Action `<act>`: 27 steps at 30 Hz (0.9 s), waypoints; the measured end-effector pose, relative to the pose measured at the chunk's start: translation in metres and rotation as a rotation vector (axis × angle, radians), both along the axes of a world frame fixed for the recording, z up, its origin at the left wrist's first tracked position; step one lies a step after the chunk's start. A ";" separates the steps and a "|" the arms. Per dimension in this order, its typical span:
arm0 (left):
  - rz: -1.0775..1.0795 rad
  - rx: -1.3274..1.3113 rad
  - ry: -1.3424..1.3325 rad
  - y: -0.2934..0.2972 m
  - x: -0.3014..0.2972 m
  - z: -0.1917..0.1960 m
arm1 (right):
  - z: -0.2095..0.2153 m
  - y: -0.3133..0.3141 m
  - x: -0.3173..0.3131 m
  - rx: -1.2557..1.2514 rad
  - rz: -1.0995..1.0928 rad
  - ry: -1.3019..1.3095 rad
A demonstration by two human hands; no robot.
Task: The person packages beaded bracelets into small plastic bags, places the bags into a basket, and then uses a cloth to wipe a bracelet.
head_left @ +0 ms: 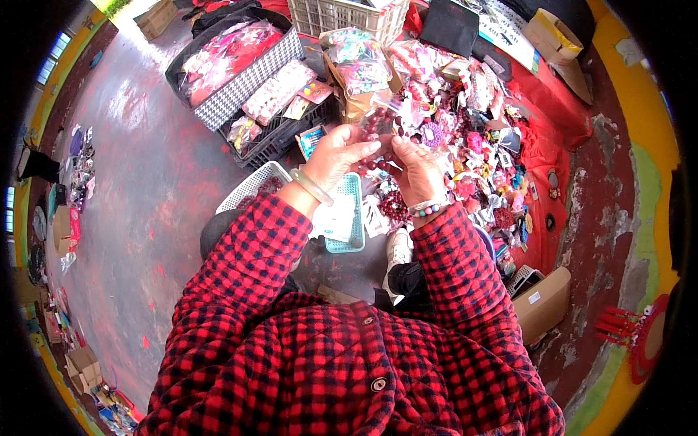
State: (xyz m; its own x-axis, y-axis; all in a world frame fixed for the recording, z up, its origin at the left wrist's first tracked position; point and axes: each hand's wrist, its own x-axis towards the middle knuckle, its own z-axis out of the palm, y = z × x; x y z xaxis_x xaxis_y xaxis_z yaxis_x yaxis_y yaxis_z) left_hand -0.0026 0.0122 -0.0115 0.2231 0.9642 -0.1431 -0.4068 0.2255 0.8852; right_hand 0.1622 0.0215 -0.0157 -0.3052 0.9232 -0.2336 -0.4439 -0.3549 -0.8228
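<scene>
Both hands are raised together in front of me. My left hand is closed, thumb and fingers pinching a clear plastic bag with dark red beads in it. My right hand pinches the bag's other side, its fingertips close to the left thumb. More dark red beads hang just below the fingertips; whether they are inside the bag I cannot tell. Under my left wrist stands a white basket with dark red beaded pieces in it. Beside it is a light green basket holding white packets or paper.
A large heap of small accessories covers a red cloth at the right. Ahead stand a patterned bin of bagged goods, a black crate and a cardboard box. A cardboard box sits near my right elbow.
</scene>
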 end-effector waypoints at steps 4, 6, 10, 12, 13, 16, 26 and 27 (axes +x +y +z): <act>0.030 0.059 0.028 0.002 -0.002 -0.006 | -0.001 -0.004 -0.003 -0.003 0.007 -0.047; 0.030 0.085 0.068 0.003 -0.003 -0.010 | -0.006 -0.002 -0.003 -0.008 0.012 -0.041; 0.038 0.135 0.112 0.006 -0.004 -0.011 | -0.001 -0.001 -0.005 0.010 0.004 -0.027; 0.044 0.150 0.112 0.010 -0.004 -0.008 | 0.006 0.004 -0.007 0.022 0.020 0.005; 0.047 0.145 0.100 0.010 -0.005 -0.010 | 0.006 0.006 -0.008 0.013 0.018 -0.004; 0.040 0.145 0.153 0.005 -0.011 0.001 | 0.000 0.005 -0.012 -0.024 -0.074 0.068; 0.419 0.377 0.332 -0.132 -0.210 0.086 | -0.003 -0.070 -0.065 0.137 -0.022 0.143; 0.452 0.342 0.409 -0.151 -0.237 0.083 | -0.013 -0.074 -0.068 0.059 -0.043 0.114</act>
State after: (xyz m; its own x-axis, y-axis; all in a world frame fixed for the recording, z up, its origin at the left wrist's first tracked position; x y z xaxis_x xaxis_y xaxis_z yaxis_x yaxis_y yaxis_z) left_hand -0.2400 -0.1391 0.0713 -0.2173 0.9557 0.1983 -0.0141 -0.2063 0.9784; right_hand 0.0940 -0.0521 -0.0288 -0.2863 0.9472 -0.1446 -0.5497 -0.2860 -0.7849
